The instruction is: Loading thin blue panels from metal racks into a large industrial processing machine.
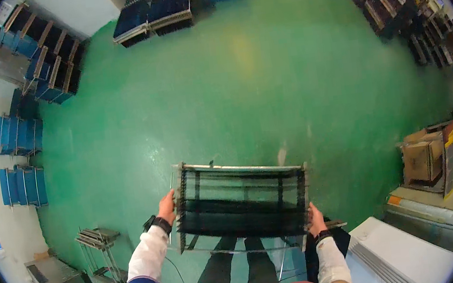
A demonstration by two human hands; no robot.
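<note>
Glossy green floor (221, 97) spread ahead; silver-framed, dark rectangular slotted rack (241, 221) was before dark-trousered legs (215, 271), its short ends gripped by left hand (167, 208) and right hand (317, 219), fingertips partly hidden; uneven hold risked tipping, weak hold dropping it; long axis ran left-right, right end slightly nearer body

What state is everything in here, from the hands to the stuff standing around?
Slotted rack, held at both ends
Left hand, closed on the rack's left end
Right hand, closed on the rack's right end
Two dark racks, side by side, unheld
Blue containers, lined up, unheld
Metal stand, upright, unheld
Cardboard box, open or shut unclear
</note>
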